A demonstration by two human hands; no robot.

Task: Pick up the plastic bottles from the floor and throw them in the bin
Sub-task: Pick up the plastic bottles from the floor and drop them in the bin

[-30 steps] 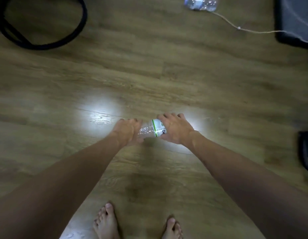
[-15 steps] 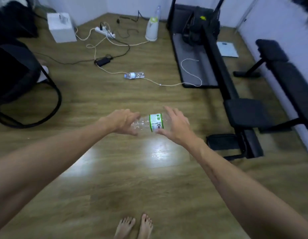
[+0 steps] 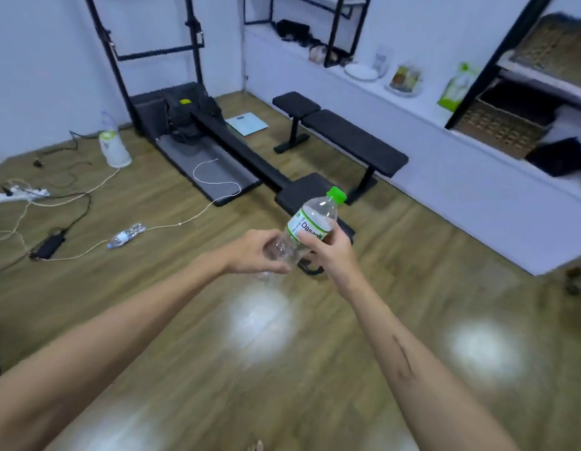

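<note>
Held bottle: a clear plastic bottle [image 3: 307,227] with a green cap [image 3: 336,194] is being held up in the air above the floor [image 3: 282,369], tilting cap-up toward the right.
Handling: it is looking empty, so probably very light; the thin walls are likely giving and crackling under a squeeze, and the smooth plastic may be slipping a little. The labelled middle seems the firmest place to take hold.
Right hand [image 3: 331,249]: its fingers are curling around the labelled band, grasping the bottle, forearm reaching forward.
Left hand [image 3: 255,252]: it is wrapping around the bottle's lower end, arm extending from the lower left.
Second bottle [image 3: 126,235]: it is lying on the floor beside a white cord [image 3: 165,226], well apart from the hands.
Bin: it is not showing in view.
</note>
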